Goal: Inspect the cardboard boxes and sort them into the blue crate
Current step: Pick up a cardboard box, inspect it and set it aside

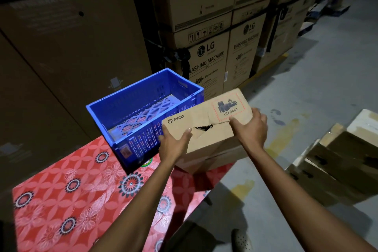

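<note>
A brown cardboard box (pixel 206 114) printed PICO and UN 3481 is held in the air just right of the blue crate (pixel 122 106). A dark tear gapes along its near top edge. My left hand (pixel 173 141) grips the box's near left corner, thumb on top. At the near right corner my right hand (pixel 250 127) holds it, fingers curled over the edge. The crate stands on the table with nothing visible inside on its perforated floor.
The crate stands at the far right corner of a table with a red flowered cloth (pixel 67 200). Tall washing machine cartons (pixel 206 61) rise behind. More cardboard boxes (pixel 337 161) lie on the grey floor at right. A shoe (pixel 241 240) shows at the bottom.
</note>
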`<state>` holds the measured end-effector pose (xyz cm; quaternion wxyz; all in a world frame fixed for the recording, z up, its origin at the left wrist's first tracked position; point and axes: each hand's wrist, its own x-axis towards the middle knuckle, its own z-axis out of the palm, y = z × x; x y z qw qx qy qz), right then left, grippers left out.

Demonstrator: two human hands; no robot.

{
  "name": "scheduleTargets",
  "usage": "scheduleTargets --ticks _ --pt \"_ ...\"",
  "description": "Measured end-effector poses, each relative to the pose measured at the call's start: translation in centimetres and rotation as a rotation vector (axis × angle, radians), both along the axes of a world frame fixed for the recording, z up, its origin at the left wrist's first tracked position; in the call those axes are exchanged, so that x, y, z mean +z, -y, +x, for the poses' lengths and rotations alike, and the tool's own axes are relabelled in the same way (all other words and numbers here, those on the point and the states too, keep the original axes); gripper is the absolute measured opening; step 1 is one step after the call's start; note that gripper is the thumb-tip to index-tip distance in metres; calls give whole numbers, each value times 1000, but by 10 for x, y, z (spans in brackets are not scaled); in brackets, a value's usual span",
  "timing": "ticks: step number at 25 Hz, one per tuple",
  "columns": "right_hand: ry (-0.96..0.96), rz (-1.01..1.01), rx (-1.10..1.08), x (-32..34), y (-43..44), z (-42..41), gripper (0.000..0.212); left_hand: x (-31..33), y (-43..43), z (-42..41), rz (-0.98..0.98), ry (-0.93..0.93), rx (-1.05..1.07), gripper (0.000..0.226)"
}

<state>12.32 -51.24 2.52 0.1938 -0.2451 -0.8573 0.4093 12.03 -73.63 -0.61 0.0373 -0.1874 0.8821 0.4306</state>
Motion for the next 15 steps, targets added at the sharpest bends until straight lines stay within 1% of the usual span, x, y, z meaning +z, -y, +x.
scheduleTargets --ticks 2,3,4,5,6,7,8,9,10,11,13,14,15 --pt "-136 78 15 26 6 -9 60 -10 -9 4 261 -15 53 101" --pt "-192 110 33 36 10 -13 55 -16 -15 10 394 -10 75 103" --pt "-226 129 61 43 14 -17 52 -27 -20 15 530 -5 108 113" --pt "-238 138 96 45 17 -19 51 -41 -25 18 616 38 139 125" --pt "-244 142 131 43 18 -19 50 -53 -30 22 653 98 136 129" --pt "-261 142 163 37 19 -18 47 -54 -35 29 628 152 147 118" --pt "-298 145 192 30 20 -15 44 -51 -37 35 526 188 145 104" --pt "-343 144 219 24 22 -11 42 -44 -40 39 407 176 133 92" --pt "-389 137 253 18 25 -7 39 -36 -40 39 326 113 108 87" --pt "-430 132 295 13 30 -5 35 -24 -40 36 298 13 87 87" --pt "-500 123 390 5 37 4 30 9 -37 24 360 -236 69 80" --pt "-518 96 448 2 39 8 28 27 -34 17 426 -316 61 72" --pt "-514 53 500 -2 40 11 26 43 -29 10 489 -357 34 65"
